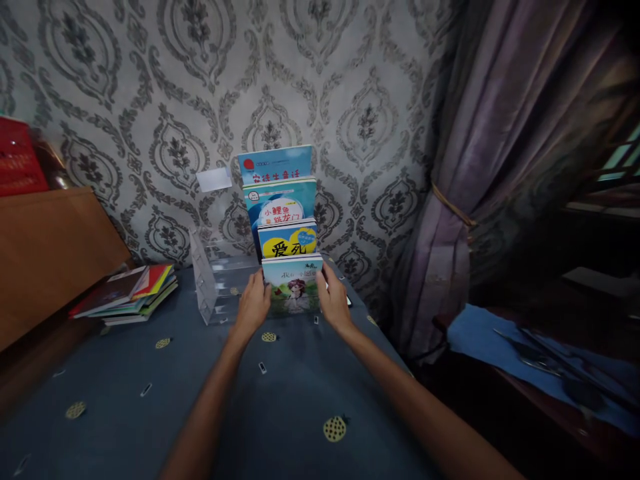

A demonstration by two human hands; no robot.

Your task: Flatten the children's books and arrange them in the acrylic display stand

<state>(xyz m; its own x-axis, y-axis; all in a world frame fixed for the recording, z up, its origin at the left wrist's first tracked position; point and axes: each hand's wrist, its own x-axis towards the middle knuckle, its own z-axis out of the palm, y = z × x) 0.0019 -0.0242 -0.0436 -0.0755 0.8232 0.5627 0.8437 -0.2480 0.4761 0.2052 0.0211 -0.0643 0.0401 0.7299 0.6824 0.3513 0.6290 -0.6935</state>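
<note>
A clear acrylic tiered rack [207, 283] stands on the blue cloth against the patterned wall. Several picture books stand in it in steps, one behind another. The front book [294, 283] has a green cover with a girl on it. My left hand [254, 303] grips its left edge and my right hand [333, 300] grips its right edge, fingers wrapped round the sides. Behind it rise a yellow book [287, 239], a blue-and-white one [280, 200] and a light blue one [275, 163].
A stack of flat books [127, 293] lies on the cloth at the left, beside a wooden cabinet [45, 253] with a red item [17, 157] on top. A tied purple curtain [480, 173] hangs at the right. A dark table with blue cloth [500, 347] stands lower right.
</note>
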